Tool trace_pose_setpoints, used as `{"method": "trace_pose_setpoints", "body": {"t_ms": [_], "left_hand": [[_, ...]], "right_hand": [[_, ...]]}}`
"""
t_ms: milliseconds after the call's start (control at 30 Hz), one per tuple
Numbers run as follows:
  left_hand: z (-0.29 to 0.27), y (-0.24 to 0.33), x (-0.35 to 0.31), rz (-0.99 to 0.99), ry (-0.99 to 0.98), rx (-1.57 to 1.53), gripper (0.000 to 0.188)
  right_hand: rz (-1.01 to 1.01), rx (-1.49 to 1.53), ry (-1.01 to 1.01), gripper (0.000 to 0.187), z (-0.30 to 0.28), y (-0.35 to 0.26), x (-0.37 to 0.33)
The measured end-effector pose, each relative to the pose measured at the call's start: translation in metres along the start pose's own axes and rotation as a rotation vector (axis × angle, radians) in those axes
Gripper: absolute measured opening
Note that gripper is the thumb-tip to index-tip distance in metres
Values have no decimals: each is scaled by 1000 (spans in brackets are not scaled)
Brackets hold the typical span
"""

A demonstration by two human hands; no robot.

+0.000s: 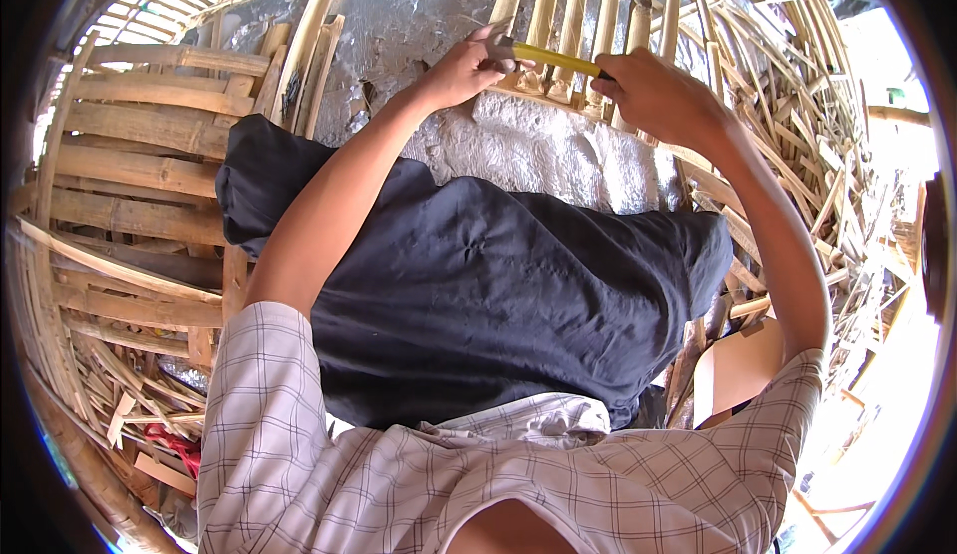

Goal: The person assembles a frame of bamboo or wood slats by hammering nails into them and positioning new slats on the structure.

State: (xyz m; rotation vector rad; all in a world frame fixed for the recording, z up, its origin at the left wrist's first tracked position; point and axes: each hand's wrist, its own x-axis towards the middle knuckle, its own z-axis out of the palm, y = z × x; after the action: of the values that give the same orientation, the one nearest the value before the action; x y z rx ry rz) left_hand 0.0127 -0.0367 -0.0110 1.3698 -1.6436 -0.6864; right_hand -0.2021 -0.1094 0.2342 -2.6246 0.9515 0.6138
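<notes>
My right hand (666, 98) is wrapped round the black end of a hammer (554, 58) with a yellow handle. The hammer reaches left across the bamboo slats, and its metal head is right at the fingers of my left hand (467, 72). Those fingers are closed in a pinch; what they hold is hidden by the hammer head and too small to make out. Under both hands lies a frame of parallel bamboo slats (573, 21), joined to a crosspiece along its near edge. Dark cloth (478, 285) covers my lap, close below the frame.
At the left stands a finished-looking bamboo slat panel (140, 165). Loose split bamboo strips (812, 116) are heaped at the right. The grey floor (399, 16) has pale patches. A brown flat piece (740, 370) lies by my right elbow, and something red (177, 446) at lower left.
</notes>
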Motion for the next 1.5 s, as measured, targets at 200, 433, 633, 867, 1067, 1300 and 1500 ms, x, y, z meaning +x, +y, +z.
{"method": "trace_pose_setpoints", "body": {"t_ms": [200, 433, 633, 867, 1067, 1300, 1500], "left_hand": [[0, -4, -3, 42, -3, 74, 21], [2, 2, 1, 33, 11, -7, 22], [-1, 10, 1, 92, 16, 90, 26], [5, 9, 3, 129, 59, 173, 28], [8, 18, 7, 148, 72, 218, 16], [6, 22, 4, 144, 91, 156, 15], [5, 22, 4, 138, 66, 165, 16]], "right_hand": [[2, 222, -88, 28, 42, 62, 26], [263, 874, -490, 29, 47, 85, 28], [226, 968, -572, 28, 55, 100, 34], [131, 1000, -545, 37, 76, 117, 32], [121, 1007, -445, 39, 96, 121, 23], [94, 849, -185, 37, 110, 107, 12], [-112, 605, 68, 38, 120, 98, -2]]}}
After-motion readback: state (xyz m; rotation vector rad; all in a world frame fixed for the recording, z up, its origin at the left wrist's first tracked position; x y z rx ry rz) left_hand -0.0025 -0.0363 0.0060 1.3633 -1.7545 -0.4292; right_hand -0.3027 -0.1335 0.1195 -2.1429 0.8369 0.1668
